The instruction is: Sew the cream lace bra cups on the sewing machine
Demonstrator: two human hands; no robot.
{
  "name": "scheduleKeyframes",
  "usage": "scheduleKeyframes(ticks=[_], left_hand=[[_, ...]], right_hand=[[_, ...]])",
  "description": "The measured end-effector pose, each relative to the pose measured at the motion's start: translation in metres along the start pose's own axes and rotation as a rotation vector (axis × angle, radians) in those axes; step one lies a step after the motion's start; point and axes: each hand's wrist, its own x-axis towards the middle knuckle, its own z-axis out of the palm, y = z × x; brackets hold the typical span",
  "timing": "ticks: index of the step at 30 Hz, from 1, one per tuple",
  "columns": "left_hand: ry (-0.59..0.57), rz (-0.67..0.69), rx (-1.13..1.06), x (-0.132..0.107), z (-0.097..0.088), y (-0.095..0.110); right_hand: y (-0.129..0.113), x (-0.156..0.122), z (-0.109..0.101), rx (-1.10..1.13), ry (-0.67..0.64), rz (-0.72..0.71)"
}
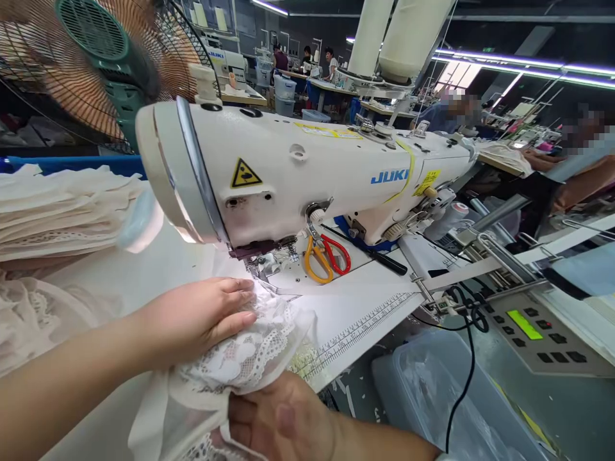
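Observation:
A white JUKI sewing machine [307, 173] stands on the white table [365, 301]. A piece of cream lace fabric [250, 352] lies in front of its presser foot [269, 262]. My left hand [196, 317] lies flat on the lace with fingers stretched toward the needle area. At the near table edge my right hand [278, 422] grips a bunched part of the same lace, fingers closed round it.
Orange-and-red scissors [327, 256] lie under the machine arm beside a black tool [379, 256]. A stack of cream fabric [57, 205] sits at left, a fan [96, 57] behind. A control panel [533, 330], a clear plastic bin [432, 390] and other workers lie to the right.

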Motion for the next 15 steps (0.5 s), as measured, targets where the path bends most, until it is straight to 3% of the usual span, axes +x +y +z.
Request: scheduleKeyframes(ticks=[5, 15], left_hand=[[-0.08, -0.022, 0.051, 0.009, -0.005, -0.007], [-0.079, -0.141, 0.181, 0.009, -0.005, 0.003]], right_hand=[[0.002, 0.014, 0.009, 0.023, 0.068, -0.052], [0.0, 0.025, 0.024, 0.051, 0.089, -0.17]])
